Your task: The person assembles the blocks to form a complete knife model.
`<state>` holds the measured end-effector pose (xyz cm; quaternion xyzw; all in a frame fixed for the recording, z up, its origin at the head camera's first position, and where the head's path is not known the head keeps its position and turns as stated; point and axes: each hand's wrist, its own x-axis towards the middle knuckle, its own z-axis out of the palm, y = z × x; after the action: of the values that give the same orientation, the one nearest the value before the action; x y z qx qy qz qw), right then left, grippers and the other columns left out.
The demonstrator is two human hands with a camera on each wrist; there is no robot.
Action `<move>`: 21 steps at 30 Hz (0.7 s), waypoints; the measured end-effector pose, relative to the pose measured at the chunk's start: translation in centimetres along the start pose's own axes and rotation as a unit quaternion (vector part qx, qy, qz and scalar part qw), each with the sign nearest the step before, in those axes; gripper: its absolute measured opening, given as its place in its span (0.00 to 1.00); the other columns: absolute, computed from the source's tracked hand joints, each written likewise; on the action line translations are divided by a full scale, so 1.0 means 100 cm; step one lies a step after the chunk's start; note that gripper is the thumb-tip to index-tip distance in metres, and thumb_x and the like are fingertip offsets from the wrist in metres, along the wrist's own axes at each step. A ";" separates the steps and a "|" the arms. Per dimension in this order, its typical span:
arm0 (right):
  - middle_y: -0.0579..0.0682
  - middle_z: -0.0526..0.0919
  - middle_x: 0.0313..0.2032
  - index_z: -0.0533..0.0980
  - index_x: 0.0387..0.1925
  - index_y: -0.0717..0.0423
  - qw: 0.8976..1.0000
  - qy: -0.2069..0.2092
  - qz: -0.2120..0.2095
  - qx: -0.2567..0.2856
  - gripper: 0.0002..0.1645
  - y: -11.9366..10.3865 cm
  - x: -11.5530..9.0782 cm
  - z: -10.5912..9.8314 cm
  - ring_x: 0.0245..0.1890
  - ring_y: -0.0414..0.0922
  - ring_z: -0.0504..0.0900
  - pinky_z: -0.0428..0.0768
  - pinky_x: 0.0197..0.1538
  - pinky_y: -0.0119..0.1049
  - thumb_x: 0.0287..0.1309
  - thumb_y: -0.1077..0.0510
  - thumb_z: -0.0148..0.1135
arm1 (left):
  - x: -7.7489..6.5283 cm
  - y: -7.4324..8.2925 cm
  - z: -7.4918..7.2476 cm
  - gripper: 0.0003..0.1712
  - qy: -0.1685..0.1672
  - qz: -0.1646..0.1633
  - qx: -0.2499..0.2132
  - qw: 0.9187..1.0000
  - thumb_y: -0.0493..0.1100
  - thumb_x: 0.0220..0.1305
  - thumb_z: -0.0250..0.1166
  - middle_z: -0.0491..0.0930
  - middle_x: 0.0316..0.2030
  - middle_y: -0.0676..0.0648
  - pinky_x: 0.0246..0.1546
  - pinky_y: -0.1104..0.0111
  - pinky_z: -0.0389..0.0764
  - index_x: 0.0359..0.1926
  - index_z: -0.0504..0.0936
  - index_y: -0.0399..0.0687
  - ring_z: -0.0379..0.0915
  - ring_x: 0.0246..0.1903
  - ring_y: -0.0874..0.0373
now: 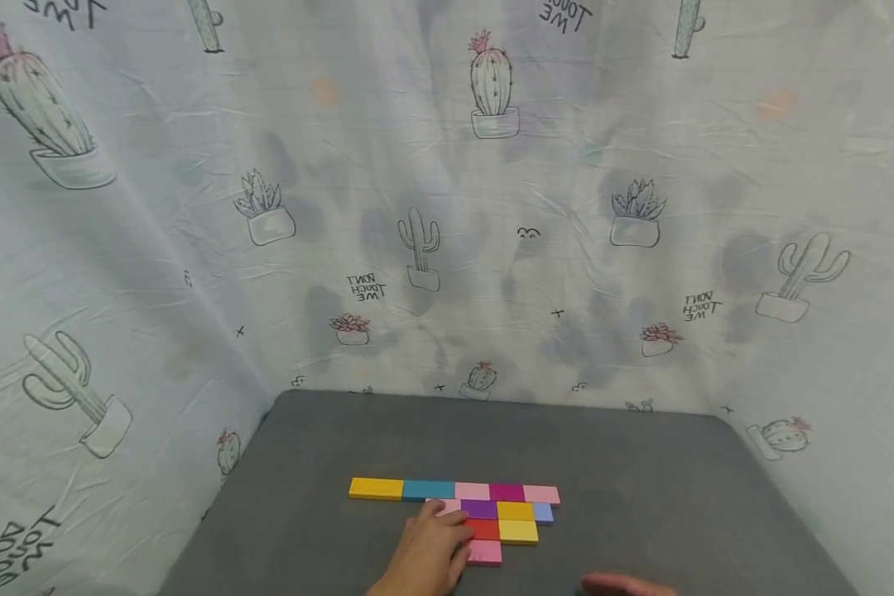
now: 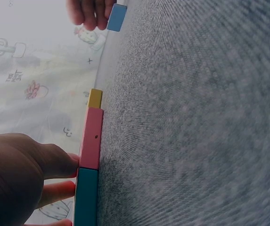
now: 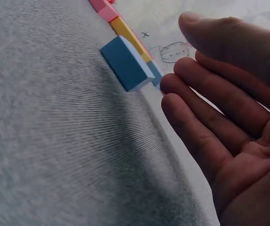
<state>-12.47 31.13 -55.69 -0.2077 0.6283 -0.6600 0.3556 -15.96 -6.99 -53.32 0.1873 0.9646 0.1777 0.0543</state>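
Flat coloured blocks lie in stepped rows on the table, with a pink block (image 1: 484, 552) in the nearest row. My left hand (image 1: 428, 550) rests at the left end of these rows, fingers extended over the blocks. The left wrist view has its thumb at the top edge of a pink block (image 2: 92, 139), beside a teal block (image 2: 86, 197). My right hand (image 3: 233, 136) is held with loosely extended fingers and the thumb apart. By its fingertips is a separate blue block (image 3: 126, 63), out of sight in the head view, where only part of the right hand (image 1: 626, 584) shows.
The far row runs from a yellow block (image 1: 376, 488) through a teal block (image 1: 429, 490) to a pink block (image 1: 541, 495). A grey cloth-like surface (image 1: 641, 480) covers the table. White curtains (image 1: 447, 165) printed with cacti hang behind it and at both sides.
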 end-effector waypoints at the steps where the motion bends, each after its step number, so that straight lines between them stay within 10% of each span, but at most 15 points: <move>1: 0.31 0.85 0.64 0.66 0.75 0.76 1.000 0.004 -0.004 -0.020 0.30 0.001 0.002 0.001 0.61 0.29 0.84 0.83 0.61 0.23 0.87 0.57 0.50 | 0.000 0.000 0.000 0.14 0.000 -0.001 0.000 1.000 0.56 0.69 0.77 0.89 0.58 0.59 0.60 0.39 0.89 0.53 0.95 0.65 0.76 0.65 0.46; 12: 0.36 0.87 0.63 0.69 0.72 0.79 0.997 0.029 0.003 -0.072 0.31 0.004 0.014 0.008 0.57 0.28 0.85 0.82 0.57 0.20 0.85 0.55 0.55 | 0.000 -0.004 -0.002 0.15 0.001 -0.002 0.000 1.000 0.56 0.69 0.77 0.89 0.59 0.59 0.62 0.39 0.88 0.54 0.94 0.65 0.75 0.66 0.45; 21: 0.64 0.81 0.69 0.65 0.73 0.80 0.999 0.003 0.017 -0.051 0.32 0.003 0.017 0.008 0.56 0.37 0.86 0.87 0.60 0.25 0.85 0.58 0.55 | 0.003 -0.005 -0.003 0.15 0.002 0.000 0.002 1.000 0.56 0.69 0.77 0.89 0.59 0.60 0.62 0.39 0.88 0.54 0.94 0.66 0.75 0.66 0.46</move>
<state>-12.96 29.39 -56.16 -0.2126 0.6661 -0.6214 0.3536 -16.45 -7.42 -53.24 0.1869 0.9651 0.1760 0.0519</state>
